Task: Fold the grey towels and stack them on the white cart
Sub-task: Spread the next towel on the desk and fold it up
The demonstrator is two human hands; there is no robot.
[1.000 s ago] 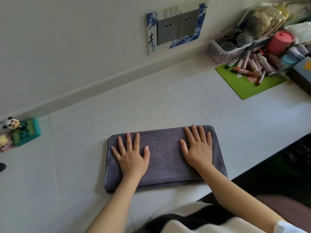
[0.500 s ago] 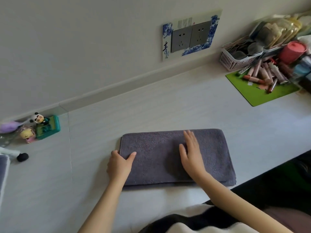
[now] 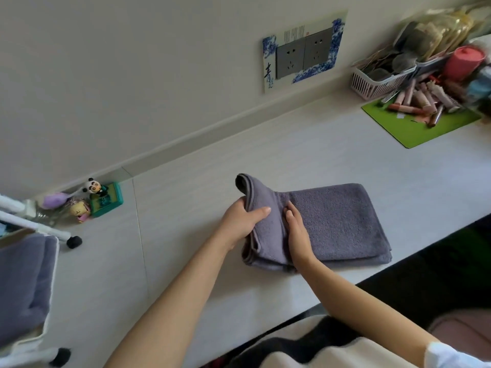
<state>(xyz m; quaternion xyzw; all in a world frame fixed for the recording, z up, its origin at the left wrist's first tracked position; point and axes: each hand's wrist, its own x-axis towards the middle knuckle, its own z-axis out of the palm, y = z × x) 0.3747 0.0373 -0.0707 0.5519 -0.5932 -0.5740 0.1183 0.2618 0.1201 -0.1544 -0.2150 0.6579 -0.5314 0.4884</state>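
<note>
The towel (image 3: 337, 221) is plain dusky grey-purple, as is the stack (image 3: 22, 282) in the white cart (image 3: 51, 264). The surface (image 3: 186, 261) is off-white with faint grain. The mat (image 3: 417, 126) is lime green. Grey sockets (image 3: 303, 58) sit in a blue-and-white patterned frame (image 3: 336, 43). The basket (image 3: 372, 85) is pale pink, the cup (image 3: 466, 61) red, the panda (image 3: 93, 186) black-and-white on a teal box (image 3: 110, 201).

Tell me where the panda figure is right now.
In the head view, the panda figure stands at far left against the wall, atop a green box, beside a small yellow doll.
</note>
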